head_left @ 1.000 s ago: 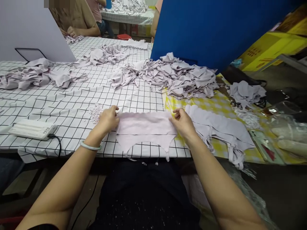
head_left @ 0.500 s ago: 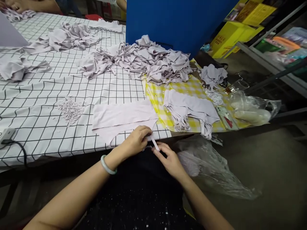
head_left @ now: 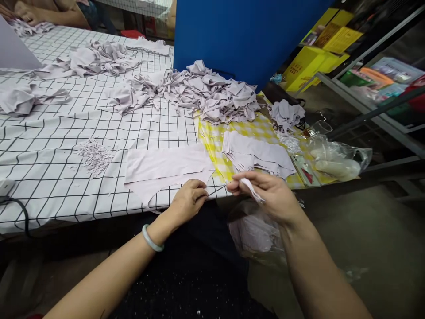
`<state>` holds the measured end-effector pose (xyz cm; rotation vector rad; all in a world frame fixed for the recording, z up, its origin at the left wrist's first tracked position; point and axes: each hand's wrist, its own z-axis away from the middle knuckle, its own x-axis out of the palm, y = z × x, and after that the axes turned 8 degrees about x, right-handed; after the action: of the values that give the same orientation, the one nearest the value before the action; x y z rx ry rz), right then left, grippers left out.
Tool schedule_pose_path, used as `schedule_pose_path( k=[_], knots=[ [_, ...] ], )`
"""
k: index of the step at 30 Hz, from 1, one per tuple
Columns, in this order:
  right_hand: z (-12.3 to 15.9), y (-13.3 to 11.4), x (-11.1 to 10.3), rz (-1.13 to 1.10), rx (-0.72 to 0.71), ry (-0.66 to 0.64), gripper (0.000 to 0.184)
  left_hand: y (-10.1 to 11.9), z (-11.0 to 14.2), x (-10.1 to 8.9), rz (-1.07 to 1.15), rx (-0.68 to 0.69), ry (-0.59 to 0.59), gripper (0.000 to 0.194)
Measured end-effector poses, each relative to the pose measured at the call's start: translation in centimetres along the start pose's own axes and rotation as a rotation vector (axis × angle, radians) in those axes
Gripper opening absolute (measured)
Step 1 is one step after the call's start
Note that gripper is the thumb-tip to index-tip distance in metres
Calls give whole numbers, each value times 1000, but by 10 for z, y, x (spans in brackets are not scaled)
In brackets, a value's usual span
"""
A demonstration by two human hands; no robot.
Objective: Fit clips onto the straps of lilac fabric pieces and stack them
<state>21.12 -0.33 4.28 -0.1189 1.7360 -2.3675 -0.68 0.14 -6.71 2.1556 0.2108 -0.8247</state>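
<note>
A pale pink garment lies flat at the front edge of the grid-patterned table. My left hand rests closed at that edge and pinches the garment's lower right corner. My right hand is raised just to the right, its fingers pinched on a thin pale strap. A fine strand stretches between the two hands. A neat stack of the same garments lies on a yellow checked cloth behind my right hand.
A big heap of crumpled pale garments sits mid-table, with more heaps to the left. Small scraps lie left of the flat garment. A blue panel stands behind. Clear plastic bags lie right. Another person's hands work far left.
Both hands left the garment's upper corners and came down to its lower right corner. My right hand then rose to the right, drawing the strap out from the left hand.
</note>
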Motion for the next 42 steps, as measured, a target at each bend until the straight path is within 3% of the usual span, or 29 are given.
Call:
schedule_pose_path(
  k=[3,6,9,13,17,19,25,27,30,33,36,42],
  knots=[
    [-43,-8,15,-20,-181,163,24,0,2,1,9,-5,6,11],
    [-66,-14,36,-207,-176,142,26,2,2,3,43,-18,-5,13],
    [-66,-15,55,-300,-39,50,33,6,-3,-6,194,-83,67,14],
    [-52,-6,74,-69,69,-52,36,16,-19,-42,620,-431,329,22],
    [-40,11,86,118,69,-87,37,22,-25,-72,884,-575,316,18],
    [-32,20,88,200,69,-55,36,25,-20,-75,856,-565,296,17],
    [-13,34,84,392,17,24,29,27,-6,-62,452,-401,178,8],
    [-19,36,82,320,60,54,30,15,-9,-57,346,-306,125,9],
    [-40,40,82,119,244,73,35,-13,-18,-51,70,-173,57,13],
    [-62,41,85,-24,390,79,35,-41,-27,-43,-137,-134,-70,20],
    [-75,38,89,-66,460,80,28,-54,-32,-38,-178,-153,-121,14],
    [-85,28,98,-91,515,101,20,-55,-37,-45,24,-249,-7,18]
  ],
)
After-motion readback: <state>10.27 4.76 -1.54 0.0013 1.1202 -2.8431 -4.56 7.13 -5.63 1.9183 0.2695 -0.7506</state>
